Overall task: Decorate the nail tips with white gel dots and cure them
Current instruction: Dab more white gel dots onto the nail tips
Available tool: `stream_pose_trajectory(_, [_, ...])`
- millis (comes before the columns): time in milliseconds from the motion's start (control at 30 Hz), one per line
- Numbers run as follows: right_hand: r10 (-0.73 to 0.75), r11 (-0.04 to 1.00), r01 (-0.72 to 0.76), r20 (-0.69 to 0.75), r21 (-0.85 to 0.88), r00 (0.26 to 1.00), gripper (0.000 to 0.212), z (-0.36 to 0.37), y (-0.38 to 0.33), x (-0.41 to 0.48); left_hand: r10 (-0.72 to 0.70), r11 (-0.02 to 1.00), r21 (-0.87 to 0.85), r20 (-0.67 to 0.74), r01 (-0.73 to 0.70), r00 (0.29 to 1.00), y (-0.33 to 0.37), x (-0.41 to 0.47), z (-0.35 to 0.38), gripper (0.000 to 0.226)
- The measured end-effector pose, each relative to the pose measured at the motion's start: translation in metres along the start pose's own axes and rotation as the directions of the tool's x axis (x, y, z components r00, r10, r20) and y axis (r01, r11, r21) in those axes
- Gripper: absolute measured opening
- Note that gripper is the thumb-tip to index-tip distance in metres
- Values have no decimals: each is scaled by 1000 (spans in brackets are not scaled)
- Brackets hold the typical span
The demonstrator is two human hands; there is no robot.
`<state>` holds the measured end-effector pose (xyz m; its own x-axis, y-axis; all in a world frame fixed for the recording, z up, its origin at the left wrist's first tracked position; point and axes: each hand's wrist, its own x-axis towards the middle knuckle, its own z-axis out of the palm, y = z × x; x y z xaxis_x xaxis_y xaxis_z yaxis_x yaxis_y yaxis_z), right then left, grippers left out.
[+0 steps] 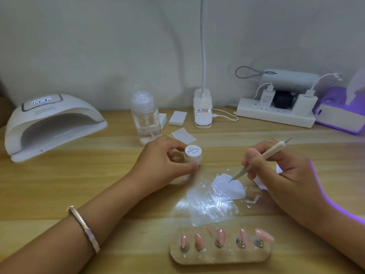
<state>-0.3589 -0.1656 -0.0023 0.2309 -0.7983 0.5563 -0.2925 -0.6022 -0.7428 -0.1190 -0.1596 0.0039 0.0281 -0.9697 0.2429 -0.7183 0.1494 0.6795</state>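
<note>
Left hand (164, 161) grips small lidded white gel jar (193, 156), contents hidden; right hand (284, 171) pinches cream dotting pen (262, 157), tip in white gel smear (229, 184) mid-table.

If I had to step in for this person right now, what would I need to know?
Left hand: grips the gel jar, lid on, standing on the table.
Right hand: holds the dotting pen, tip in the white gel spread on the clear sheet.
Nail tips: five pink ones on their stand, nearest you, no dots visible.
Curing lamp: far left, display lit.
Done: gel laid out.
Left: dot every tip, then cure.
</note>
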Motion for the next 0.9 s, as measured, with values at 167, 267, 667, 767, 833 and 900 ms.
stream_pose_trajectory(167, [-18, 998, 23, 75, -64, 997, 23, -2, -19, 19, 115, 992, 46, -26, -114, 993, 21, -13, -3, 27])
stream_pose_trajectory(267, [-57, 958, 127, 263, -257, 963, 37, 1, -36, 40, 134, 982, 144, -64, -124, 989, 38, -18, -8, 29])
stream_pose_trajectory(667, [20, 722, 395, 588, -568, 809, 55, 12, -61, 61, 200, 928, 348, -167, -132, 966, 55, -29, -21, 29])
stream_pose_trajectory(767, [0, 718, 436, 626, -543, 780, 54, 11, -60, 63, 192, 972, 167, -150, -167, 970, 48, -28, -19, 23])
stream_pose_trajectory(833, [-33, 726, 461, 643, -511, 765, 51, 8, -59, 64, 205, 979, 42, -119, -201, 972, 43, -27, -18, 18])
stream_pose_trajectory(900, [-66, 725, 495, 667, -479, 743, 50, 5, -57, 64, 234, 971, -26, -72, -236, 970, 39, -25, -17, 18])
